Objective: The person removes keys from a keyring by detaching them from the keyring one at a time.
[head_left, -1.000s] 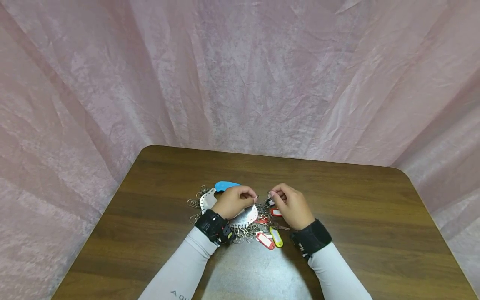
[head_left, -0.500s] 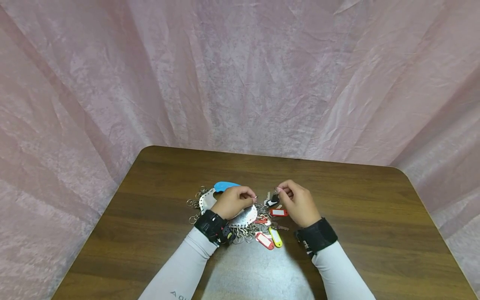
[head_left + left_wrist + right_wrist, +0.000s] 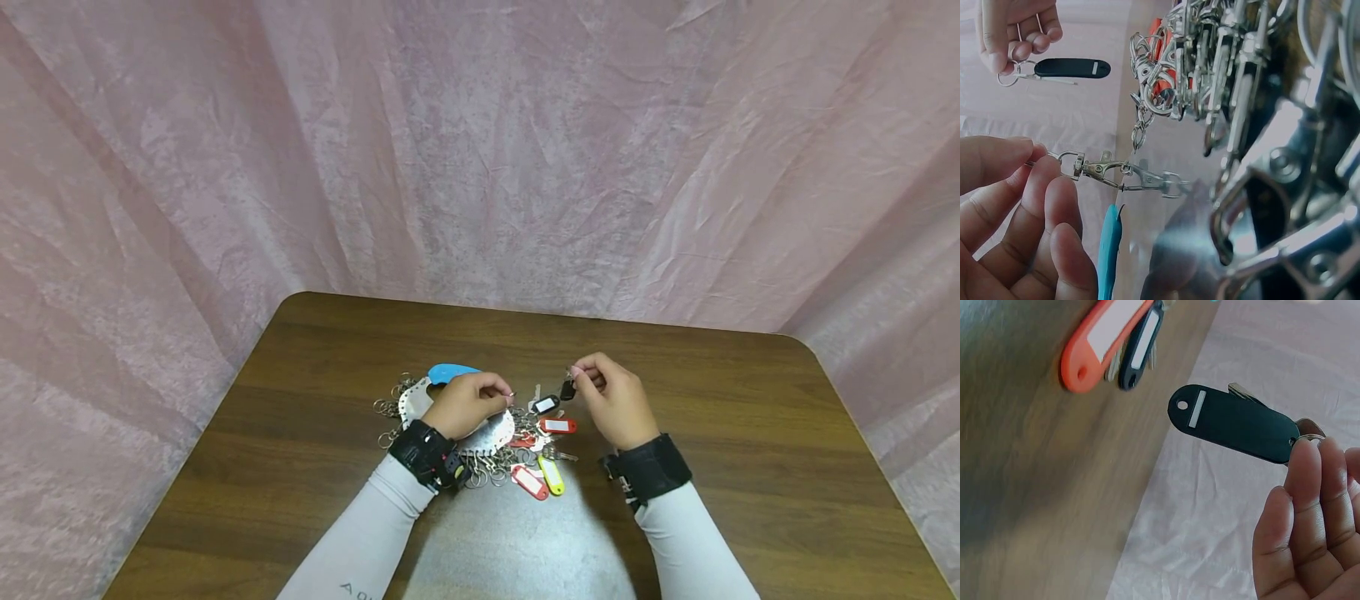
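My left hand [image 3: 461,407] pinches the ring end of a swivel snap hook [image 3: 1100,169] at the edge of a shiny metal plate [image 3: 493,435]. More snap hooks hang along that plate, and its blue handle [image 3: 452,371] shows behind the hand. To the right, my right hand [image 3: 617,407] pinches a small split ring [image 3: 1311,436] between thumb and fingertips. From this ring hang a black key tag [image 3: 1235,425] and a key [image 3: 1244,392], raised above the table and apart from the bunch.
Beside the plate lie another black tag [image 3: 545,405], a red tag [image 3: 558,426], a yellow tag [image 3: 551,475] and a second red tag [image 3: 531,483], with keys among them. The brown table [image 3: 750,467] ends at a pink curtain [image 3: 525,167] behind.
My right hand has moved right and slightly toward the back, drawing the black key tag and its key away from the bunch. The left hand stays in place on the snap hook.
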{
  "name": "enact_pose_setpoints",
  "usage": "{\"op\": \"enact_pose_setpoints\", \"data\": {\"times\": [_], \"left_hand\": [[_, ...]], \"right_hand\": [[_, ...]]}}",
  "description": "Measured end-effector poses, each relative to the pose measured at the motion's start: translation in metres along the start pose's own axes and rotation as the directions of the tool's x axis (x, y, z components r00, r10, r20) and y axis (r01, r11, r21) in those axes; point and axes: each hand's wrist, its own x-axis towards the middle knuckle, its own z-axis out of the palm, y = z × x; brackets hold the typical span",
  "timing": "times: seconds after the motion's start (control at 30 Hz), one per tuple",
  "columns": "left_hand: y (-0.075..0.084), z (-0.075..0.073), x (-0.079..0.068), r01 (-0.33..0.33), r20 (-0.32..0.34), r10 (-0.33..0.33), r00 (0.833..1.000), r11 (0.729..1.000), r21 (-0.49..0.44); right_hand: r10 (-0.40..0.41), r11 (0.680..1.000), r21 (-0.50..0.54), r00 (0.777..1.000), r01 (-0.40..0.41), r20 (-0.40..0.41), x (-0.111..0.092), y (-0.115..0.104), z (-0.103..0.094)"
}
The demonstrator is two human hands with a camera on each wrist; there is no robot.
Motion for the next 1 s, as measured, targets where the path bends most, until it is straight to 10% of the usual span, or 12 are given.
{"op": "enact_pose_setpoints", "data": {"times": [1.0], "left_hand": [[-0.002, -0.001, 0.0, 0.009, -0.008, -0.009, 1.0, 1.0, -0.002]], "right_hand": [[0.146, 0.989, -0.013, 0.983, -0.149, -0.111, 0.007, 0.031, -0.051]]}}
